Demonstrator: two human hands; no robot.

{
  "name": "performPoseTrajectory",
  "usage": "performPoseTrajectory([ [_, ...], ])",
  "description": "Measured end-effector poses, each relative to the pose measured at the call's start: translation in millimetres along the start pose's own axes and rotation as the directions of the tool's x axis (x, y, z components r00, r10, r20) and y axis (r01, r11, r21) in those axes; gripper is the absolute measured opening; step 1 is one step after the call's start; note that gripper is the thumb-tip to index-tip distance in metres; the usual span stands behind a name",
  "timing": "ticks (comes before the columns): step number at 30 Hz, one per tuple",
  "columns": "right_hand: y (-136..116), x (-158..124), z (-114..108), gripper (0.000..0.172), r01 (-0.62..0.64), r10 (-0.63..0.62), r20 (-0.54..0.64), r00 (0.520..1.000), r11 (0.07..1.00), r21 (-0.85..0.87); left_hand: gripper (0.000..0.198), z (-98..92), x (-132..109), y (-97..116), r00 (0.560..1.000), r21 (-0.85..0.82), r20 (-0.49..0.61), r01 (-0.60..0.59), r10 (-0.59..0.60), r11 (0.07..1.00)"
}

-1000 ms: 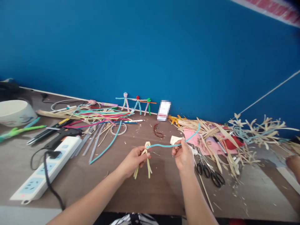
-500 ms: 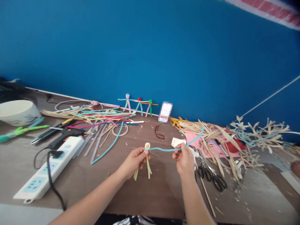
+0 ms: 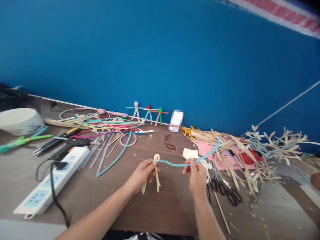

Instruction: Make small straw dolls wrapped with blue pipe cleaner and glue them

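Between finger and thumb, my left hand (image 3: pixel 145 171) pinches a small pale-yellow pipe-cleaner figure (image 3: pixel 157 180), with a looped head on top and two legs hanging down. A light-blue pipe cleaner (image 3: pixel 174 164) runs from the figure's neck across to my right hand (image 3: pixel 196 172), which is closed on it. Its free end curves up past the right fingers. Exactly how the blue piece joins the neck is hidden by my left thumb. Three finished-looking pipe-cleaner figures (image 3: pixel 149 115) stand against the blue wall, with arms stretched sideways.
Left lie a power strip (image 3: pixel 53 181), a glue gun (image 3: pixel 71 145), a white bowl (image 3: pixel 21 120) and a heap of coloured pipe cleaners (image 3: pixel 107 123). Right are scissors (image 3: pixel 232 196), dried husk strips (image 3: pixel 212 138) and pink paper (image 3: pixel 206 151). A phone (image 3: pixel 176 120) leans at the wall.
My right hand has moved slightly down and right along with the blue pipe cleaner, which now sags a little more. My left hand holds the figure almost in place.
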State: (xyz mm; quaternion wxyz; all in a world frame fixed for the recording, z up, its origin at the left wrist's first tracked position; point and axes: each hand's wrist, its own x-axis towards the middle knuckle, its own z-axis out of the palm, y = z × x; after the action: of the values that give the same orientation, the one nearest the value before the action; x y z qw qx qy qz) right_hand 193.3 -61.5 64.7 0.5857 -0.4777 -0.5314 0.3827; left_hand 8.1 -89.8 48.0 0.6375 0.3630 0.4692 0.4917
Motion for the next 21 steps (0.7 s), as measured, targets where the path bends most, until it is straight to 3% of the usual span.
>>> performPoseTrajectory([
  [6, -1, 0, -1, 0.028, -0.017, 0.017, -0.025, 1.000, 1.000, 0.012, 0.028, 0.6, -2, 2, 1.000, -0.010, 0.000, 0.008, -0.008, 1.000],
  [12, 3, 0, -1, 0.030, -0.148, 0.157, -0.088, 0.984, 0.984, 0.101, 0.029, 2.5, -5, 7, 1.000, -0.046, 0.011, 0.003, -0.003, 0.999],
  [21, 16, 3, -5, 0.033, -0.270, 0.295, -0.076, 0.952, 0.933, 0.240, 0.026, 3.6, -5, 8, 1.000, -0.057, 0.009, 0.031, -0.030, 0.998],
])
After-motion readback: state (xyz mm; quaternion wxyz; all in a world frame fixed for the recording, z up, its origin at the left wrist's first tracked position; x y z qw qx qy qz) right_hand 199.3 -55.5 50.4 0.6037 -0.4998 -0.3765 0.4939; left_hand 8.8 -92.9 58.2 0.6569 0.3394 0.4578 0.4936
